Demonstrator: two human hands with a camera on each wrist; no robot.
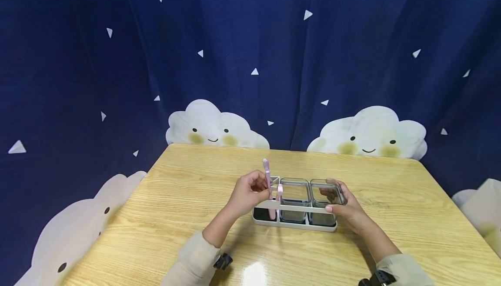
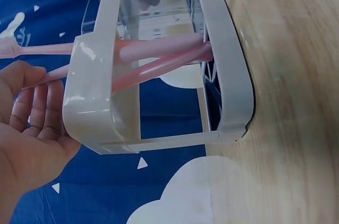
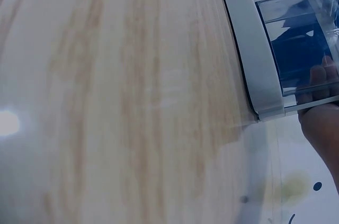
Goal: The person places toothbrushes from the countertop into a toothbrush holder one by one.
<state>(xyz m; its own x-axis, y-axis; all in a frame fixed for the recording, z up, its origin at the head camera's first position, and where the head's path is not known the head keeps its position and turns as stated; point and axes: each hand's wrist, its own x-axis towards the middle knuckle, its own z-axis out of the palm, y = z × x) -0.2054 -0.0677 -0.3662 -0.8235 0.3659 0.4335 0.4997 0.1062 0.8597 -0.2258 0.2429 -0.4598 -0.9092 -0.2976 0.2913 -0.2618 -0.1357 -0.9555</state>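
A white toothbrush holder (image 1: pixel 297 226) stands on the table, with two clear cups (image 1: pixel 295 189) side by side in its middle and right sections. In its left section, two pink toothbrushes (image 1: pixel 267 167) lean, heads up. My left hand (image 1: pixel 247 192) pinches one pink toothbrush above the holder's upper rail; in the left wrist view its handle (image 2: pixel 47 77) runs between thumb and fingers. My right hand (image 1: pixel 350 210) grips the holder's right end, thumb on the front rail and fingers behind the right cup (image 3: pixel 299 38). Part of the right hand is out of the right wrist view.
The holder is on a light wooden table (image 1: pixel 188 181), nearer its middle than its back edge. Behind it hangs a dark blue curtain (image 1: pixel 235 29) with white triangles and smiling clouds. Light glares off the table (image 1: pixel 254 274) near the front.
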